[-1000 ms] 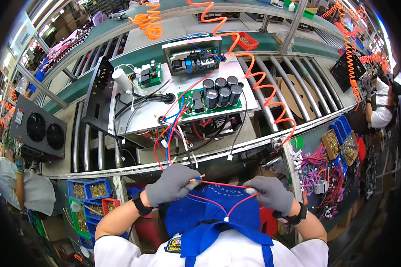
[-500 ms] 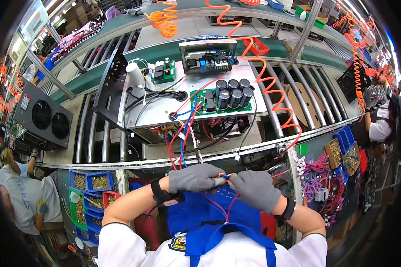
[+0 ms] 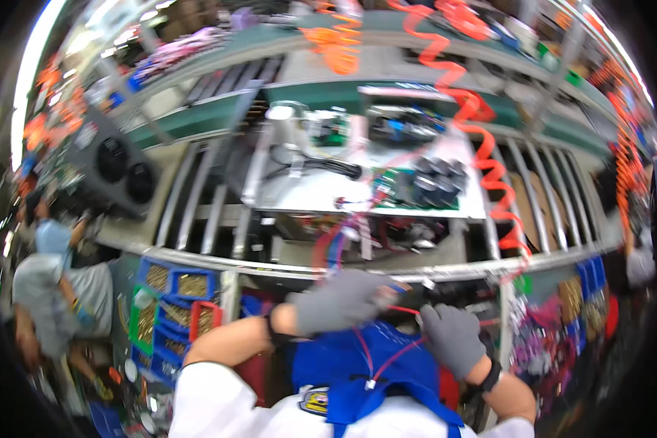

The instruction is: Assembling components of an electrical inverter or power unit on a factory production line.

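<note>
The picture is blurred by motion. My left hand (image 3: pixel 343 303), in a grey glove, is closed around a bundle of wires, with red and blue ends (image 3: pixel 399 287) at its fingertips. To its right, my gloved right hand (image 3: pixel 454 339) pinches a thin red wire (image 3: pixel 406 310) that stretches between the two hands. A small white connector (image 3: pixel 371 384) hangs against my blue apron on red leads. Beyond my hands stands an open electrical unit with a white metal plate (image 3: pixel 299 193). Red and blue wires (image 3: pixel 336 244) come down from it. Black cylindrical capacitors (image 3: pixel 439 182) stand on its green circuit board.
Roller conveyor bars (image 3: pixel 544 193) flank the unit, with a metal rail (image 3: pixel 285 270) in front. Blue bins (image 3: pixel 191 285) of small hardware sit at left; loose wires (image 3: pixel 540 339) lie at right. An orange coiled hose (image 3: pixel 489 160) hangs over the unit. Co-workers (image 3: pixel 62 292) are at left.
My hands have come apart: the right hand moved right and down, leaving a red wire spanning the gap. The whole view has shifted, so the unit appears farther right.
</note>
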`<state>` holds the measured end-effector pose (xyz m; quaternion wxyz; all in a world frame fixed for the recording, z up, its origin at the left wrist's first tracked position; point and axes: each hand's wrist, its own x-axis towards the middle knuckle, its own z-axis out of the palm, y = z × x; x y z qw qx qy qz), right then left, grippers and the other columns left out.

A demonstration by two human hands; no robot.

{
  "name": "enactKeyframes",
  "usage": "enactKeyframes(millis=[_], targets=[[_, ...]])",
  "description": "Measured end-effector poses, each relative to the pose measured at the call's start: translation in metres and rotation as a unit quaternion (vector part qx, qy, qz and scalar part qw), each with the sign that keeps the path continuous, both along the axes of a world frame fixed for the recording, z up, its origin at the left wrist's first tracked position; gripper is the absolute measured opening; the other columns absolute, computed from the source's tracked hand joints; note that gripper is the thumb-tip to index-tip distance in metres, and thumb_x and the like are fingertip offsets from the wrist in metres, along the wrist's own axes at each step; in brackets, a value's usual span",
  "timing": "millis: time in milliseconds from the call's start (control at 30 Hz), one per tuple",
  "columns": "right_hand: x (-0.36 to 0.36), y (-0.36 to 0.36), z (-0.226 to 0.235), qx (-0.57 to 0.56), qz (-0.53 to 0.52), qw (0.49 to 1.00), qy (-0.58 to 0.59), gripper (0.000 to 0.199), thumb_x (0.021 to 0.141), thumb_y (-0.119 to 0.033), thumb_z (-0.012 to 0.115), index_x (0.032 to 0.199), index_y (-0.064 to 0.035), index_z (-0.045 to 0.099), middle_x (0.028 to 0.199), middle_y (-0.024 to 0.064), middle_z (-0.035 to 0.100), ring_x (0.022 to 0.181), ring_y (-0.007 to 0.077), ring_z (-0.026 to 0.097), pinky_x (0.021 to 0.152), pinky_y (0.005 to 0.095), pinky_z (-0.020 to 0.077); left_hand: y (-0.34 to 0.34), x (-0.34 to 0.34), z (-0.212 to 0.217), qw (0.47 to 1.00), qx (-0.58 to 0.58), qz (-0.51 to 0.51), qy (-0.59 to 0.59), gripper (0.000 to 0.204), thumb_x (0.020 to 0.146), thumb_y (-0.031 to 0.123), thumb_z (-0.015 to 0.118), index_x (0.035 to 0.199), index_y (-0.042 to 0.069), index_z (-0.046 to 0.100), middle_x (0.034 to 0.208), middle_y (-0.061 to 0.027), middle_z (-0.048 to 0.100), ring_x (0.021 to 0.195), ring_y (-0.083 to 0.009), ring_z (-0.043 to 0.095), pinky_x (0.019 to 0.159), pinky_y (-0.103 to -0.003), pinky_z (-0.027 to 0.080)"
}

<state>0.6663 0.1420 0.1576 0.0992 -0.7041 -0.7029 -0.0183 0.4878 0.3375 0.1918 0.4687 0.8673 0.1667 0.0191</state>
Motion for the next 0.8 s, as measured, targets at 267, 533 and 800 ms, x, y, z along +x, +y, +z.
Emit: enactKeyframes(millis=[267, 533, 800], targets=[[-0.016, 0.023, 0.017, 0.073, 0.046, 0.996, -0.022, 0.026, 0.084, -0.026, 0.07, 0.107, -0.0129, 0.065, 0.083, 0.0079, 0.063, 0.07, 0.0288, 0.064, 0.059, 0.0436, 0.0487, 0.005, 0.006, -0.038, 0.969, -0.236, -0.075, -0.013, 0.032, 0.1, 0.029, 0.054, 0.086, 0.003, 0.064, 0.06, 0.0001, 0.055, 0.053, -0.0125, 0.05, 0.05, -0.032, 0.04], [0.009, 0.037, 0.019, 0.104, 0.119, 0.982, -0.103, 0.023, 0.091, -0.022, 0.065, 0.111, -0.0107, 0.063, 0.079, 0.0089, 0.059, 0.067, 0.0274, 0.06, 0.054, 0.0404, 0.0474, 0.011, 0.014, -0.021, 0.947, -0.312, 0.0, 0.078, 0.03, 0.097, 0.033, 0.057, 0.085, 0.007, 0.067, 0.065, 0.0004, 0.058, 0.059, -0.0122, 0.051, 0.056, -0.031, 0.041], [0.011, 0.033, 0.023, -0.232, -0.055, 0.764, 0.599, 0.035, 0.101, -0.029, 0.061, 0.09, 0.0031, 0.07, 0.073, -0.0013, 0.061, 0.068, 0.01, 0.053, 0.061, 0.0321, 0.0452, -0.012, 0.001, -0.047, 0.989, 0.074, -0.025, -0.125, 0.026, 0.091, 0.029, 0.062, 0.09, 0.003, 0.062, 0.078, -0.0199, 0.064, 0.075, -0.0426, 0.061, 0.066, -0.049, 0.048]])
